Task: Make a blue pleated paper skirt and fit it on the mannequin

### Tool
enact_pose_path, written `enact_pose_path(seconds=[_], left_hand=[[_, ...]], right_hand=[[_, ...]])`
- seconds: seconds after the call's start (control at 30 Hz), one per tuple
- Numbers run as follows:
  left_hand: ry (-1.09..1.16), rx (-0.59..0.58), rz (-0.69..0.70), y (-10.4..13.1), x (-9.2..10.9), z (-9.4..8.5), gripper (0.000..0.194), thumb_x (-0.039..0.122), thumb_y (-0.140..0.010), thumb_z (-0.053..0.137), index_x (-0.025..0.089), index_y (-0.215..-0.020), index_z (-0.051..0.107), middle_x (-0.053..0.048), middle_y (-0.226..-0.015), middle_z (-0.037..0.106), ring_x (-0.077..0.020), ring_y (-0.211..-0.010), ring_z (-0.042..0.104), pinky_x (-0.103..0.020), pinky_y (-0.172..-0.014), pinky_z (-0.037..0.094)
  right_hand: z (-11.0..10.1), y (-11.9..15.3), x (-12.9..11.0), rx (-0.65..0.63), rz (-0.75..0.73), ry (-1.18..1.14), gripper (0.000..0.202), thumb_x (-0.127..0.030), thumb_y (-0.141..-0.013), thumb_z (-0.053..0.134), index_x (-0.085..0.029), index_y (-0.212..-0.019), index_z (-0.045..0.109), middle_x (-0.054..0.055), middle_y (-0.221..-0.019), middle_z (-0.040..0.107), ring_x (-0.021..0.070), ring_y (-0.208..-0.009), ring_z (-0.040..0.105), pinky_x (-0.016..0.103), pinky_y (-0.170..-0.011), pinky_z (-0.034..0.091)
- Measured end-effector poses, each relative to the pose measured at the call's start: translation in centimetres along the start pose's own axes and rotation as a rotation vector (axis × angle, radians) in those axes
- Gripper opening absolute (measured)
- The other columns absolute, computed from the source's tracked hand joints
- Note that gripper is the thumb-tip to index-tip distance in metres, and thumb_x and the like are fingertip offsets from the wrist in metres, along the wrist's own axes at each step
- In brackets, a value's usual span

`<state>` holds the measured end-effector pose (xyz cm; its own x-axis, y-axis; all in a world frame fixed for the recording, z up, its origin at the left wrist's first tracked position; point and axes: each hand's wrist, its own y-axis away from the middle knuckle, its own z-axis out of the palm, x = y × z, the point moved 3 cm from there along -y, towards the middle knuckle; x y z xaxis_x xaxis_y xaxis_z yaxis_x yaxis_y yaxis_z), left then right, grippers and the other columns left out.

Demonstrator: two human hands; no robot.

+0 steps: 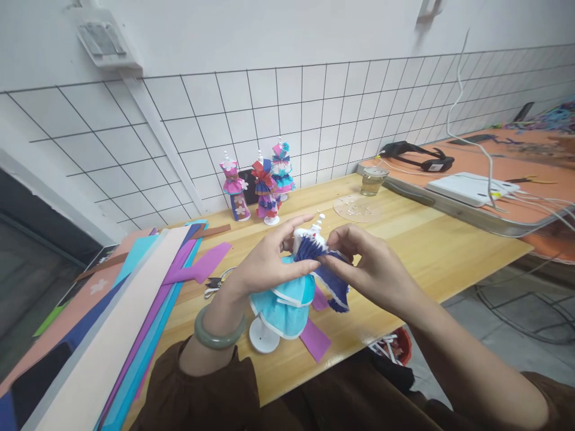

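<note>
Near the centre of the frame we see a small dress form, leaning a little, with a light-blue tiered skirt and a round white base below it. Our left hand, a green bangle at its wrist, has a narrow grip around the bodice, thumb across the front. Our right hand pinches a dark-blue pleated strip between thumb and fingertips; the strip lies against the bodice and hangs down to the right, its edges white.

Under the form, at lower centre, we see a purple strip on the wooden worktop. Layered coloured sheets fill the lower left, and a small tool sits just beside our left wrist. At upper centre three dressed figures stand near the wall, with a clear disc bearing tiny pieces and a glass to their right. An orange tray occupies the upper right.
</note>
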<state>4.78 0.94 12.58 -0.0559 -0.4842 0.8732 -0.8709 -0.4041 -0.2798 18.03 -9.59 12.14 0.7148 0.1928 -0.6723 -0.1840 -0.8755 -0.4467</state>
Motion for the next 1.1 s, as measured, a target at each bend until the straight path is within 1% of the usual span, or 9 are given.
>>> enact_pose_path(seconds=[0.17, 0.33, 0.47, 0.6, 0.73, 0.8, 0.9, 1.0, 1.1], left_hand=[[-0.026, 0.022, 0.006, 0.0, -0.1, 0.0, 0.066, 0.016, -0.075, 0.061, 0.023, -0.135, 0.035, -0.005, -0.103, 0.057, -0.0148, -0.085, 0.055, -0.032, -0.080, 0.047], [0.004, 0.028, 0.003, 0.0, -0.2, 0.0, 0.067, 0.015, -0.074, 0.061, 0.024, -0.135, 0.035, -0.004, -0.098, 0.057, -0.0152, -0.086, 0.055, -0.032, -0.080, 0.047], [0.025, 0.058, -0.007, 0.0, -0.4, -0.4, 0.067, 0.014, -0.073, 0.062, 0.025, -0.134, 0.035, -0.005, -0.102, 0.058, -0.0168, -0.092, 0.056, -0.033, -0.082, 0.047], [0.107, 0.106, 0.007, 0.1, -0.5, -1.3, 0.071, 0.013, -0.072, 0.063, 0.025, -0.135, 0.033, -0.007, -0.109, 0.058, -0.0191, -0.099, 0.056, -0.035, -0.087, 0.047], [0.197, 0.191, 0.038, 0.1, -0.7, -2.5, 0.081, 0.012, -0.070, 0.065, 0.027, -0.139, 0.025, -0.009, -0.121, 0.054, -0.0205, -0.107, 0.055, -0.035, -0.092, 0.045], [0.237, 0.253, 0.057, 0.1, -1.1, -3.1, 0.086, 0.013, -0.069, 0.067, 0.029, -0.140, 0.022, -0.010, -0.129, 0.049, -0.0210, -0.109, 0.054, -0.035, -0.092, 0.045], [0.272, 0.334, 0.064, -0.1, -2.1, -3.9, 0.089, 0.015, -0.068, 0.069, 0.030, -0.140, 0.020, -0.010, -0.132, 0.046, -0.0217, -0.109, 0.055, -0.036, -0.092, 0.046], [0.303, 0.359, 0.038, -0.4, -3.4, -4.5, 0.088, 0.019, -0.068, 0.071, 0.027, -0.140, 0.022, -0.012, -0.126, 0.051, -0.0224, -0.106, 0.056, -0.037, -0.089, 0.047], [0.332, 0.373, 0.019, -0.6, -4.6, -4.8, 0.085, 0.021, -0.068, 0.071, 0.026, -0.139, 0.024, -0.013, -0.128, 0.050, -0.0226, -0.107, 0.056, -0.038, -0.090, 0.047]], right_hand=[[-0.2, -0.3, 0.1, -0.031, 0.002, -0.050, 0.011, -0.025, -0.081, 0.057, -0.019, -0.087, 0.051, -0.001, -0.070, 0.056, 0.0093, -0.056, 0.048, 0.021, -0.050, 0.040], [-0.3, -0.8, 0.3, -0.071, 0.011, -0.116, 0.018, -0.033, -0.079, 0.061, -0.020, -0.085, 0.051, -0.001, -0.071, 0.054, 0.0100, -0.059, 0.049, 0.021, -0.051, 0.042], [0.1, -1.8, 0.6, -0.056, -0.012, -0.130, 0.020, -0.036, -0.081, 0.060, -0.019, -0.087, 0.050, -0.002, -0.067, 0.052, 0.0099, -0.056, 0.049, 0.022, -0.050, 0.041], [0.8, -3.3, 0.6, -0.076, -0.035, -0.157, 0.031, -0.036, -0.081, 0.059, -0.018, -0.104, 0.049, -0.003, -0.063, 0.055, 0.0113, -0.054, 0.052, 0.023, -0.048, 0.041], [1.2, -5.4, -0.4, -0.124, -0.159, -0.100, 0.024, -0.033, -0.084, 0.056, -0.018, -0.102, 0.059, 0.005, -0.084, 0.068, 0.0163, -0.072, 0.061, 0.026, -0.059, 0.047], [1.5, -6.4, -0.8, -0.120, -0.212, -0.063, 0.021, -0.033, -0.084, 0.056, -0.019, -0.098, 0.063, 0.006, -0.091, 0.069, 0.0175, -0.076, 0.062, 0.027, -0.062, 0.048], [2.2, -7.7, -0.8, -0.103, -0.251, -0.022, 0.021, -0.033, -0.083, 0.056, -0.019, -0.096, 0.064, 0.005, -0.086, 0.070, 0.0169, -0.069, 0.062, 0.028, -0.059, 0.047], [3.1, -8.7, -0.2, -0.092, -0.258, -0.030, 0.024, -0.034, -0.082, 0.057, -0.018, -0.099, 0.064, 0.005, -0.088, 0.070, 0.0173, -0.070, 0.063, 0.028, -0.060, 0.048], [3.6, -9.6, 0.6, -0.067, -0.250, -0.068, 0.025, -0.035, -0.081, 0.058, -0.018, -0.098, 0.063, 0.006, -0.089, 0.070, 0.0178, -0.072, 0.064, 0.028, -0.061, 0.049]])
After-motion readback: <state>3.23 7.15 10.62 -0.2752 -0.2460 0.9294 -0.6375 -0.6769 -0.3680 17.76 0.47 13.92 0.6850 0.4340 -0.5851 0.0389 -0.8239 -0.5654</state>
